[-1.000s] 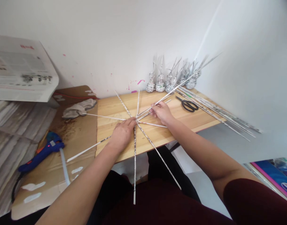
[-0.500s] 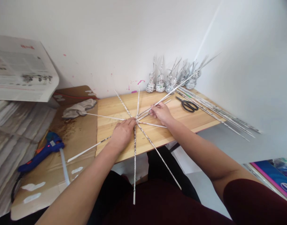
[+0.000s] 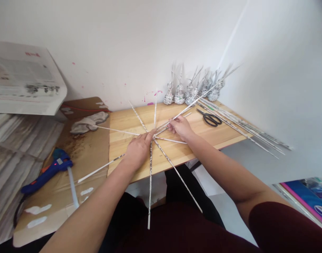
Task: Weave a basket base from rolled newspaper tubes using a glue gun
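Several rolled newspaper sticks [image 3: 165, 155] fan out like spokes from one crossing point on the wooden board. My left hand [image 3: 139, 147] lies over that crossing from the left, its fingers closed on the sticks there and hiding part of the joint. A longer newspaper stick [image 3: 196, 100] slants from the crossing up to the right. My right hand [image 3: 180, 127] pinches this long stick a short way from the crossing, above another spoke. One spoke [image 3: 149, 189] points toward my body, beyond the board's front edge.
Black-handled scissors [image 3: 210, 118] and loose paper sticks [image 3: 242, 123] lie at right. Woven paper gourds [image 3: 179, 94] stand along the wall. At left are a blue glue gun [image 3: 47, 174], gloves [image 3: 88, 122], cardboard [image 3: 94, 151] and stacked newspapers [image 3: 15, 168].
My left thumb or index finger has shifted slightly up and right at the crossing. The long stick's far tip has dropped a little to the left. Both hands keep their hold.
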A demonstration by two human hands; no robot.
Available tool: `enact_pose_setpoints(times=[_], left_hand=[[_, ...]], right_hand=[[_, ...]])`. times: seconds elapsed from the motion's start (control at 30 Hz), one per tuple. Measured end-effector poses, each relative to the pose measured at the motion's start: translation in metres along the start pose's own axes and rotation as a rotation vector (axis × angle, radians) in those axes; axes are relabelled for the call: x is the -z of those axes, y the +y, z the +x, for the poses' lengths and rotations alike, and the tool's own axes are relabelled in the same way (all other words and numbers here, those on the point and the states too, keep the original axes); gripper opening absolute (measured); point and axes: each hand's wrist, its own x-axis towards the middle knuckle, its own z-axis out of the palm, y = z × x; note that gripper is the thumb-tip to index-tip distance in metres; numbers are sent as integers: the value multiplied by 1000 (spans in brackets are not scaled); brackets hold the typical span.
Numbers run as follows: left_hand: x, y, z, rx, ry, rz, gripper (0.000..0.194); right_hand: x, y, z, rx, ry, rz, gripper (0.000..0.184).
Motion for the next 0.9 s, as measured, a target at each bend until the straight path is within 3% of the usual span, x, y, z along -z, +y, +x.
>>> enact_pose_setpoints(times=[0.3,0.47,0.9], left_hand=[[-8,-4,0,133,69,-153,70],[-10,-7,-1,120,120,-305,67],[-6,-5,-3,87,117,-313,56]], right_hand=[[0,5,2,13,-4,8,14],[0,8,3,26,-2,-7,13],[0,10,4,36,5,-18,14]])
